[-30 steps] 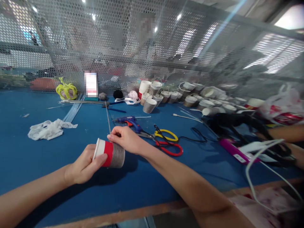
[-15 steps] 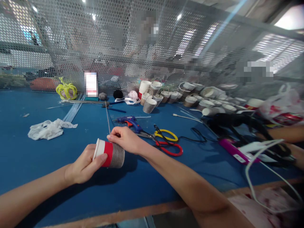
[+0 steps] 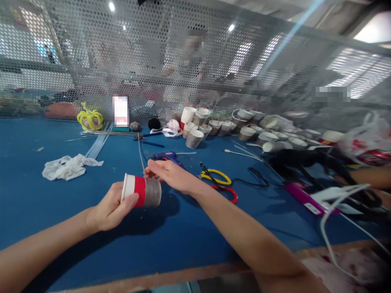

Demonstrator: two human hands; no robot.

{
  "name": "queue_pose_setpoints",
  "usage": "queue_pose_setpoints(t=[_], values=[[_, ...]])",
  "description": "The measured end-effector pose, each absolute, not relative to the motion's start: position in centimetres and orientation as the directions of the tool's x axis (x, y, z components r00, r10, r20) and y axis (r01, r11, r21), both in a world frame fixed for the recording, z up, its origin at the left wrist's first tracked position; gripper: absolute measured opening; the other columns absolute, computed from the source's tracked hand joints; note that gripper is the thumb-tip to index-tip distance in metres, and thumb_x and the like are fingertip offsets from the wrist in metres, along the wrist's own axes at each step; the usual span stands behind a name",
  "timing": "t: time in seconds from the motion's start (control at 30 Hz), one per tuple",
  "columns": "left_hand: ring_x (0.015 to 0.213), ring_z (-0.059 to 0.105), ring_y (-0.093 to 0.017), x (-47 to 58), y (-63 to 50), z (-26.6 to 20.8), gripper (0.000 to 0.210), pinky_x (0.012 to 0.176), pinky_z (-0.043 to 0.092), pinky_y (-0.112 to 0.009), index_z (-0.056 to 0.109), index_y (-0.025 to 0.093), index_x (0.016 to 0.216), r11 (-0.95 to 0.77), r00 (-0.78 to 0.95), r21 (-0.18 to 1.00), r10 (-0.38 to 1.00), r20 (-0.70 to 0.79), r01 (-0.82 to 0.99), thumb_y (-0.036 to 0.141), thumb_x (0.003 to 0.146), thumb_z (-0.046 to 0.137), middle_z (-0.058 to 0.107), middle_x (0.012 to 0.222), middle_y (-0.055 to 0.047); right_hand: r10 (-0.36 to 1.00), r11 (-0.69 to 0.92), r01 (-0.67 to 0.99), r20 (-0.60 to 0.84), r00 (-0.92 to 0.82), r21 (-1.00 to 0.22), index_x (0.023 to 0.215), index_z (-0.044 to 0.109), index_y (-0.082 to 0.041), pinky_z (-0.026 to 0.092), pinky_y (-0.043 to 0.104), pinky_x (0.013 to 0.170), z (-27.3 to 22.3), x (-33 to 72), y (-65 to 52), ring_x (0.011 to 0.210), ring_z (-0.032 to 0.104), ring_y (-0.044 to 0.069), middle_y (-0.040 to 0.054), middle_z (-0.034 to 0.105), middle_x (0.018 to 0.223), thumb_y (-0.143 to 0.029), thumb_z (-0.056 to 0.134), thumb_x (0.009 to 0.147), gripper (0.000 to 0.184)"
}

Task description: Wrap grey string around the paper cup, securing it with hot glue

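My left hand [image 3: 111,207] is closed around a paper cup [image 3: 130,185], which lies on its side above the table with its white rim to the left. Past a red band, grey yarn [image 3: 152,193] is wound closely round the base end. My right hand [image 3: 172,174] is at the upper side of the wound part, its fingers bent around the yarn strand [image 3: 141,152]; the fingertips are partly hidden. That strand runs back towards a small grey yarn ball [image 3: 135,125]. Beyond my right hand lies a blue glue gun [image 3: 165,156], partly covered by it.
Scissors with yellow and red handles [image 3: 218,178] lie beside my right forearm. Several yarn-wrapped cups [image 3: 194,139] stand at the back, before a perforated metal screen [image 3: 143,53]. White lace [image 3: 64,167] is at left, a purple power strip [image 3: 302,198] at right. Another person's arm shows far right.
My right hand has turned and its fingers have shifted to the far upper side of the cup. The cup is tilted slightly differently in my left hand. The whole view has shifted a little.
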State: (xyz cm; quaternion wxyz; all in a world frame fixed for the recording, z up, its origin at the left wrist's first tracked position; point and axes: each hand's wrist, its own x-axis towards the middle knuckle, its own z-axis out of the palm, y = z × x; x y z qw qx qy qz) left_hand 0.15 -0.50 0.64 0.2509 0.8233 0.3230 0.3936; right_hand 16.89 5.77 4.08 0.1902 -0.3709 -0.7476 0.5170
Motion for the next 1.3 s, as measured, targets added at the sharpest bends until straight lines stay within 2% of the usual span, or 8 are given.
queue_pose_setpoints(t=[0.13, 0.27, 0.4, 0.53, 0.9, 1.1, 1.2, 1.3], values=[[0.056, 0.044, -0.012, -0.1, -0.3, 1.1, 0.027, 0.058, 0.037, -0.025, 0.053, 0.011, 0.069, -0.663, 0.502, 0.668, 0.727, 0.468, 0.337, 0.018, 0.080, 0.029, 0.053, 0.063, -0.005, 0.575, 0.158, 0.381, -0.229, -0.786, -0.911, 0.095, 0.050, -0.014, 0.043, 0.024, 0.061, 4.9, 18.2, 5.7, 0.072, 0.053, 0.012, 0.0061, 0.056, 0.086, -0.049, 0.040, 0.074, 0.043], [0.063, 0.047, -0.014, -0.1, -0.1, 1.1, 0.026, 0.063, 0.038, -0.025, 0.056, 0.011, 0.077, -0.586, 0.543, 0.751, 0.755, 0.369, 0.304, 0.022, 0.079, 0.033, 0.057, 0.071, -0.007, 0.587, 0.223, 0.369, -0.177, -0.790, -0.902, 0.104, 0.046, -0.012, 0.043, 0.026, 0.063, 4.4, 18.9, 5.2, 0.071, 0.054, 0.012, 0.0062, 0.057, 0.085, -0.041, 0.049, 0.071, 0.044], [0.052, 0.045, -0.011, 0.2, 0.5, 0.4, 0.031, 0.051, 0.037, -0.022, 0.058, 0.009, 0.071, -0.194, 0.411, 0.956, 0.907, 0.089, 0.221, 0.033, 0.076, 0.040, 0.055, 0.059, -0.003, 0.696, 0.392, 0.418, -0.033, -0.717, -0.820, 0.108, 0.044, -0.016, 0.042, 0.029, 0.070, 3.8, 18.9, 4.5, 0.082, 0.053, 0.016, 0.0076, 0.054, 0.098, -0.036, 0.056, 0.068, 0.046], [0.048, 0.045, -0.010, 0.3, 1.2, -0.3, 0.029, 0.046, 0.035, -0.020, 0.058, 0.008, 0.075, 0.100, 0.337, 0.995, 0.936, -0.100, 0.016, 0.035, 0.069, 0.049, 0.055, 0.056, -0.002, 0.726, 0.540, 0.457, 0.116, -0.678, -0.707, 0.108, 0.045, -0.019, 0.038, 0.031, 0.079, 3.3, 18.8, 3.9, 0.094, 0.047, 0.018, 0.0067, 0.050, 0.108, -0.037, 0.059, 0.064, 0.050], [0.043, 0.031, -0.006, 1.0, 0.7, -0.2, 0.029, 0.043, 0.027, -0.018, 0.048, 0.012, 0.055, 0.011, 0.369, 0.983, 0.926, -0.079, 0.184, 0.037, 0.070, 0.045, 0.039, 0.047, 0.006, 0.574, 0.650, 0.243, 0.255, -0.778, -0.720, 0.107, 0.048, -0.012, 0.027, 0.033, 0.092, 2.7, 17.8, 3.5, 0.108, 0.037, 0.015, 0.0116, 0.046, 0.113, -0.049, 0.014, 0.081, 0.056], [0.040, 0.023, -0.005, 1.4, 0.8, -0.2, 0.038, 0.039, 0.020, -0.019, 0.039, 0.014, 0.046, 0.088, 0.318, 0.978, 0.937, -0.146, 0.191, 0.045, 0.068, 0.043, 0.030, 0.040, 0.007, 0.566, 0.609, 0.162, 0.283, -0.774, -0.776, 0.103, 0.050, -0.016, 0.028, 0.035, 0.092, 2.4, 17.3, 2.8, 0.108, 0.038, 0.014, 0.0087, 0.048, 0.112, -0.045, 0.014, 0.083, 0.050], [0.039, 0.024, -0.005, 1.3, 0.9, -0.4, 0.037, 0.038, 0.019, -0.019, 0.042, 0.014, 0.047, 0.104, 0.280, 0.979, 0.948, -0.151, 0.176, 0.044, 0.069, 0.042, 0.031, 0.040, 0.007, 0.623, 0.573, 0.194, 0.269, -0.735, -0.797, 0.099, 0.052, -0.015, 0.034, 0.032, 0.087, 2.9, 17.5, 3.0, 0.103, 0.043, 0.014, 0.0088, 0.050, 0.109, -0.046, 0.017, 0.083, 0.049], [0.038, 0.028, -0.006, 1.2, 1.1, -0.6, 0.037, 0.038, 0.021, -0.018, 0.048, 0.011, 0.051, 0.132, 0.238, 0.978, 0.956, -0.169, 0.164, 0.042, 0.070, 0.042, 0.037, 0.040, 0.005, 0.809, 0.439, 0.418, 0.147, -0.569, -0.795, 0.095, 0.052, -0.013, 0.045, 0.026, 0.062, 3.8, 18.4, 4.5, 0.077, 0.056, 0.014, 0.0090, 0.059, 0.087, -0.046, 0.020, 0.082, 0.048]])
